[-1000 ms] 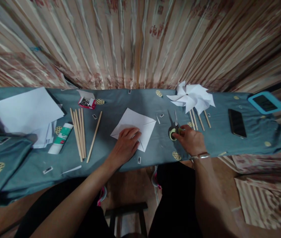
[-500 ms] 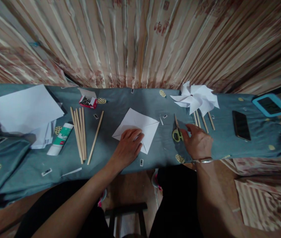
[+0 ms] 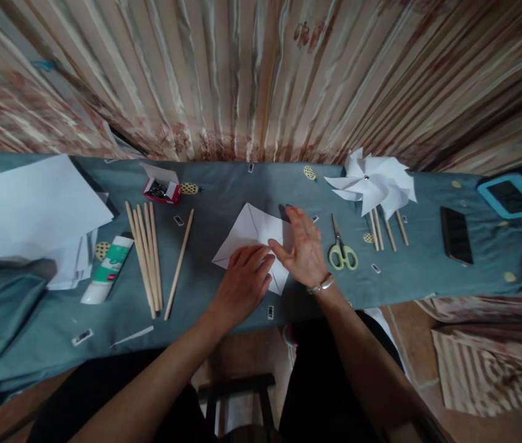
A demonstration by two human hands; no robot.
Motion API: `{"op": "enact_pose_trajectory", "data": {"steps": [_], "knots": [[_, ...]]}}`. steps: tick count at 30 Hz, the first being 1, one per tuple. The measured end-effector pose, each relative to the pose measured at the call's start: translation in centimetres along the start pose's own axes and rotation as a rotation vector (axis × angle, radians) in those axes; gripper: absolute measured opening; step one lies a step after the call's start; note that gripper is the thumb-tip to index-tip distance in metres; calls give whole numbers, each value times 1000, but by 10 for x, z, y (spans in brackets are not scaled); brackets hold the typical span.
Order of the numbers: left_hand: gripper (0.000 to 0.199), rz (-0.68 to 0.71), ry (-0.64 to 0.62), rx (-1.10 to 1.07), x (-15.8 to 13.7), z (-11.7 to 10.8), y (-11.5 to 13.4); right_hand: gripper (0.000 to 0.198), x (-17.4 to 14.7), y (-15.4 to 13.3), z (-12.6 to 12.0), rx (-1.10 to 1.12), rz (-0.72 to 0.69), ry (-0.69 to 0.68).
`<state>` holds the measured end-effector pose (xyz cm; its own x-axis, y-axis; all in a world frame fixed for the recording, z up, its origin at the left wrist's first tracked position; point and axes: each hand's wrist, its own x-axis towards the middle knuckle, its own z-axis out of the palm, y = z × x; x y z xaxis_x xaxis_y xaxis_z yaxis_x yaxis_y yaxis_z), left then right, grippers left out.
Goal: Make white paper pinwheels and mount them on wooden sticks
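Note:
A white paper square (image 3: 237, 231) with cut lines running from its corners lies turned like a diamond on the cloth. My left hand (image 3: 246, 274) rests on its lower part, fingers loosely bent and lying on the sheet. Over the right side is my right hand (image 3: 304, 246), thumb and fingers spread apart, holding nothing. The right corner of the square is hidden beneath it. Just right of that hand lie scissors (image 3: 342, 253) with green handles, blades slightly apart and pointing away from me.
Left of the paper lie a single wooden stick (image 3: 179, 264), several more sticks (image 3: 147, 258), a small box of metal pins (image 3: 162, 189), a glue tube (image 3: 107, 271) and white sheets (image 3: 34, 203). Rightward are paper pinwheels (image 3: 374, 181), a phone (image 3: 456, 235) and a blue-framed device (image 3: 513, 195).
My right hand has left the scissors and moved left onto the paper. The scissors now lie free with their handles spread wider. My left hand stays on the paper; the view has shifted slightly.

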<state>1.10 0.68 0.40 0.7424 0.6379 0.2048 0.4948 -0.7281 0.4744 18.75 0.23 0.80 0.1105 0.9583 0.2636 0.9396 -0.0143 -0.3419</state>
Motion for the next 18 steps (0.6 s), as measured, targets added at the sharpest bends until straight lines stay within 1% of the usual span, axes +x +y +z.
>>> {"op": "enact_pose_trajectory", "data": {"steps": [4,11,15,18], "knots": [[32,-2,-3,-15,0,0,0,62,-3,5,0,2,9,-12],[30,21,17,10,0,-1,0,63,-1,23,-5,-28,38,-3],[31,35,23,18,0,-1,-1,62,1,32,-10,-68,77,-31],[31,31,12,24,0,0,-1,61,2,38,-12,-89,105,-24]]}}
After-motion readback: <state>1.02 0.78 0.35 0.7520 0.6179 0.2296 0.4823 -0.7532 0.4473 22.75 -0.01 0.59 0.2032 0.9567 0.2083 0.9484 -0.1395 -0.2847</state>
